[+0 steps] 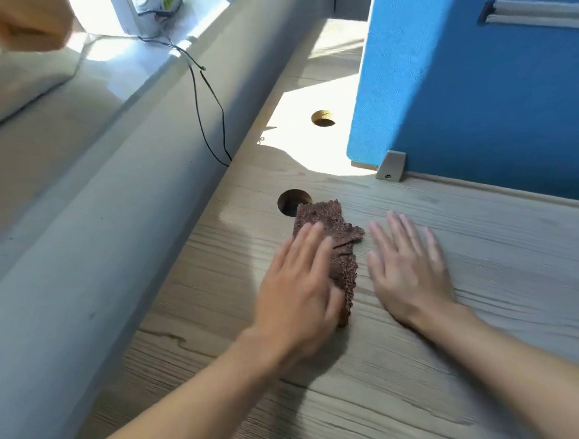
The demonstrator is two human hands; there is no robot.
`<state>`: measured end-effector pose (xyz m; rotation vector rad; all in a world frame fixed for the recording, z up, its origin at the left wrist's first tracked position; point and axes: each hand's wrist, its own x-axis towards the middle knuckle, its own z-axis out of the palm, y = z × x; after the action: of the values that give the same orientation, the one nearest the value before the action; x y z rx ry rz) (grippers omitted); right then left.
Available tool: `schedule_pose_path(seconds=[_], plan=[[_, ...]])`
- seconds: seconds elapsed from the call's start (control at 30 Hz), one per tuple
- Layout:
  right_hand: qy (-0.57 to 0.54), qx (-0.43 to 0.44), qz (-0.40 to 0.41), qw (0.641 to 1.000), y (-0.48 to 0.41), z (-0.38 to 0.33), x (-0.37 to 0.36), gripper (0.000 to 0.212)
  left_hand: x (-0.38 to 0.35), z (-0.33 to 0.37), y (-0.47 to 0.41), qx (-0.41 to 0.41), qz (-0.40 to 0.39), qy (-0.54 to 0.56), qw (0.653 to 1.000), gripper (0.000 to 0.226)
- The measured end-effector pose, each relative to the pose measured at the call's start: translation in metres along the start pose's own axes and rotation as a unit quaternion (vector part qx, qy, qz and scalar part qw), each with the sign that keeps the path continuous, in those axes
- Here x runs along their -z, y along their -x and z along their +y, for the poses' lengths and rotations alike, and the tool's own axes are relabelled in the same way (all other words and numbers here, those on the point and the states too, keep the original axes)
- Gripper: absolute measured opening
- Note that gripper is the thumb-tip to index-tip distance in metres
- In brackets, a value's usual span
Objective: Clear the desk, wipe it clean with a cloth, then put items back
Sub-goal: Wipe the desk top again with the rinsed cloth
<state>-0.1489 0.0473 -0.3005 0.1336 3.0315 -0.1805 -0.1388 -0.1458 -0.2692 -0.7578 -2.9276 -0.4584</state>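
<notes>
Head view, single camera, looking down along the worktop.

Item 1, surface. I note a pale grey-brown board with a printed wood grain running across it, flat and matt, part in sun and part in shade.

Item 2, openings. Two round holes are cut through the board. The nearer hole shows a dark inner wall, and the cloth's far corner overlaps its rim. The farther hole sits in the sunlit patch and shows a brown cut edge. I cannot tell what lies inside either.

Item 3, cloth. It is brown, coarse and openly textured, with ragged edges, bunched into a long strip. It lies on the worktop just this side of the nearer hole.

Item 4, hands. The left hand lies flat on the cloth and presses it down, its grip apart with fingers straight; the outline is blurred. The right hand rests palm down on the bare board just beside the cloth, grip apart, fingers spread. I cannot tell whether it touches the fabric.

Item 5, surroundings. A blue felt-like partition stands along the right, fixed by a grey metal bracket at its corner, with a white strip mounted on its face. A thin black cable hangs over a smooth grey ledge on the left, down to the board's edge.
</notes>
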Motion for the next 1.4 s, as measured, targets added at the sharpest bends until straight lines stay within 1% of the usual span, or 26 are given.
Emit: schedule_pose_path(seconds=[0.1, 0.2, 0.27, 0.33, 0.37, 0.4, 0.47, 0.53, 0.57, 0.6, 0.67, 0.7, 0.73, 0.77, 0.8, 0.9, 0.93, 0.97, 1.0, 1.07, 1.13, 1.17, 1.2, 1.23, 1.33, 1.4], plan=[[0.005, 0.004, 0.016, 1.000, 0.002, 0.001, 0.000, 0.072, -0.016, 0.006, -0.040, 0.023, -0.052, -0.013, 0.998, 0.074], [0.003, 0.004, 0.011, 1.000, 0.001, 0.001, 0.001, 0.069, -0.028, -0.033, -0.060, 0.037, -0.112, -0.068, 0.991, 0.071], [0.005, 0.004, 0.011, 1.000, 0.000, 0.001, 0.000, 0.069, -0.028, -0.052, -0.065, 0.072, -0.109, -0.075, 0.989, 0.069], [0.005, 0.005, 0.010, 1.000, 0.000, 0.001, -0.001, 0.069, -0.028, -0.045, -0.059, 0.088, -0.092, -0.089, 0.988, 0.069], [0.005, 0.006, 0.009, 1.000, 0.001, 0.000, -0.001, 0.070, -0.028, -0.035, -0.046, 0.075, -0.078, -0.095, 0.990, 0.069], [0.004, 0.005, 0.011, 1.000, 0.002, 0.000, -0.001, 0.071, -0.030, -0.023, -0.027, 0.035, -0.066, -0.091, 0.993, 0.068], [0.005, 0.003, 0.013, 1.000, 0.001, 0.000, 0.000, 0.074, -0.026, -0.016, 0.006, -0.076, -0.091, -0.062, 0.991, 0.065], [0.004, 0.006, 0.009, 1.000, 0.001, -0.001, 0.001, 0.075, -0.019, -0.041, 0.007, -0.148, -0.129, -0.043, 0.980, 0.063], [0.004, 0.006, 0.008, 1.000, 0.002, -0.001, 0.001, 0.075, -0.016, -0.056, -0.002, -0.149, -0.128, -0.056, 0.979, 0.064], [0.003, 0.007, 0.009, 1.000, 0.001, -0.001, 0.000, 0.074, -0.014, -0.069, -0.016, -0.121, -0.116, -0.074, 0.983, 0.066], [0.003, 0.007, 0.008, 1.000, 0.001, 0.000, 0.000, 0.072, -0.013, -0.084, -0.044, -0.002, -0.111, -0.093, 0.989, 0.069], [0.004, 0.008, 0.008, 1.000, 0.001, 0.001, 0.000, 0.071, -0.016, -0.080, -0.047, 0.056, -0.108, -0.100, 0.987, 0.069], [0.006, 0.009, 0.008, 1.000, 0.001, 0.001, 0.000, 0.071, -0.019, -0.070, -0.043, 0.087, -0.096, -0.109, 0.986, 0.069], [0.009, 0.008, 0.007, 1.000, 0.002, 0.000, -0.001, 0.071, -0.022, -0.056, -0.032, 0.077, -0.080, -0.109, 0.988, 0.069], [0.011, 0.007, 0.007, 1.000, 0.002, 0.000, -0.001, 0.071, -0.023, -0.042, -0.014, 0.032, -0.070, -0.103, 0.992, 0.068], [0.008, 0.006, 0.008, 1.000, -0.001, 0.001, 0.000, 0.071, -0.020, -0.029, 0.038, -0.141, -0.084, -0.055, 0.985, 0.065], [0.003, 0.009, 0.010, 1.000, 0.001, 0.000, 0.001, 0.070, -0.017, -0.039, 0.040, -0.172, -0.104, -0.049, 0.978, 0.064], [-0.006, 0.013, 0.016, 1.000, 0.006, -0.002, 0.004, 0.070, -0.013, -0.051, 0.033, -0.173, -0.112, -0.054, 0.977, 0.063], [-0.016, 0.025, 0.021, 0.999, 0.013, -0.005, 0.006, 0.069, -0.011, -0.062, 0.018, -0.143, -0.107, -0.057, 0.982, 0.064], [-0.026, 0.074, 0.006, 0.997, 0.038, -0.021, 0.002, 0.065, -0.007, -0.083, -0.022, -0.015, -0.085, -0.077, 0.993, 0.069], [-0.022, 0.119, -0.002, 0.993, 0.061, -0.037, -0.007, 0.063, -0.008, -0.092, -0.046, 0.099, -0.096, -0.096, 0.986, 0.071], [-0.013, 0.129, 0.003, 0.992, 0.065, -0.040, -0.011, 0.062, -0.011, -0.090, -0.046, 0.117, -0.091, -0.096, 0.984, 0.071], [-0.003, 0.131, 0.004, 0.991, 0.065, -0.040, -0.014, 0.063, -0.013, -0.084, -0.039, 0.113, -0.083, -0.091, 0.986, 0.071], [0.003, 0.127, 0.005, 0.992, 0.065, -0.039, -0.017, 0.063, -0.014, -0.075, -0.021, 0.081, -0.077, -0.092, 0.989, 0.071], [0.005, 0.128, 0.010, 0.992, 0.062, -0.037, -0.015, 0.064, -0.010, -0.043, 0.052, -0.074, -0.067, -0.078, 0.992, 0.066], [0.010, 0.133, 0.007, 0.991, 0.063, -0.038, -0.016, 0.065, -0.003, -0.049, 0.071, -0.155, -0.105, -0.067, 0.980, 0.065]])
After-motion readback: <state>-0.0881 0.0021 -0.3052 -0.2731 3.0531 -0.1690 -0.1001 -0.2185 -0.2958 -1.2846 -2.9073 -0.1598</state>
